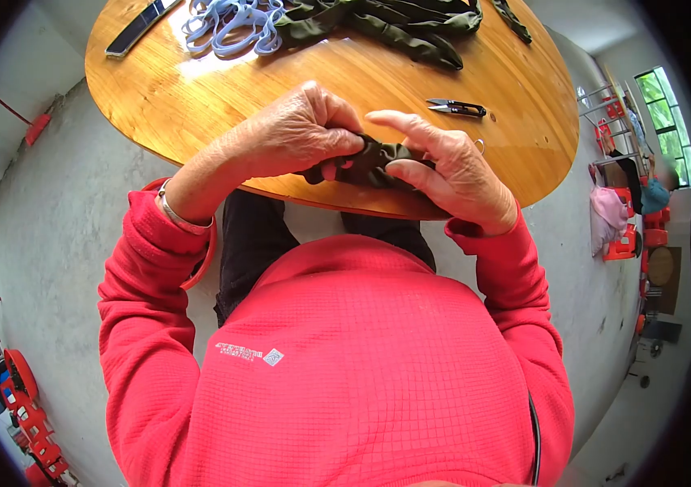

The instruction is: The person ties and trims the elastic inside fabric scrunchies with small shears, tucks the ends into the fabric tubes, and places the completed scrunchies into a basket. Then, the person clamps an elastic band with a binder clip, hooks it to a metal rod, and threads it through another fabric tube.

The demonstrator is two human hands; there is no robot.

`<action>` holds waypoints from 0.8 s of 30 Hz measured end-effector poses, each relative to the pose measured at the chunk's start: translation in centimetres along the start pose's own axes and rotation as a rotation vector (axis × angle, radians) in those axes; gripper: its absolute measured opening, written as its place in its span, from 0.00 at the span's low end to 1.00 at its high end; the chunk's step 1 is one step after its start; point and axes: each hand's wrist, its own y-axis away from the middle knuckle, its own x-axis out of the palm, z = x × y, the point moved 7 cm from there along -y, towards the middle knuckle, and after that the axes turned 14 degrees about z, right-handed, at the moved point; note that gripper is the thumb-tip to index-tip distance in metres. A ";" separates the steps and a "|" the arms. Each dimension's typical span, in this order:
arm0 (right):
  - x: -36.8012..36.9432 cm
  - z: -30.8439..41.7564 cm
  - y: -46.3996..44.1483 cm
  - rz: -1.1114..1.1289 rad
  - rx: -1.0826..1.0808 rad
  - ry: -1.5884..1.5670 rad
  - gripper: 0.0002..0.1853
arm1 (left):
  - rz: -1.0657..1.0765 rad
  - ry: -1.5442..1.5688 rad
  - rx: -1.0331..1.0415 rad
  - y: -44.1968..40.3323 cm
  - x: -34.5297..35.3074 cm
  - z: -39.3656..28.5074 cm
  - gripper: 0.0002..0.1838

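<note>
A gathered piece of dark green fabric (374,166) is stretched between my hands, just above the near edge of the wooden table. My left hand (305,126) is closed, pinching the fabric's left end between thumb and curled fingers. My right hand (452,166) grips the right part, thumb against the cloth and index finger stretched out toward the left hand. Part of the fabric is hidden by the fingers. Black-handled thread snips (457,108) lie on the table beyond my right hand.
On the round wooden table (191,114) lie light blue elastic bands (232,28), a heap of dark green fabric strips (394,28), another green strip (512,20) and a phone (138,28). At far right, a person (655,195) is near red stools and a pink cloth (607,215).
</note>
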 end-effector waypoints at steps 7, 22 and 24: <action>-0.4 -2.3 0.3 -0.017 -0.008 -0.323 0.07 | -0.183 0.012 0.140 1.2 -1.5 -0.8 0.14; -0.7 -3.2 1.2 -0.010 0.102 -0.396 0.06 | -0.100 0.211 0.208 2.8 -1.5 2.3 0.10; -0.4 -3.3 1.3 0.018 0.132 -0.430 0.07 | -0.079 0.204 0.227 2.7 -1.4 2.3 0.09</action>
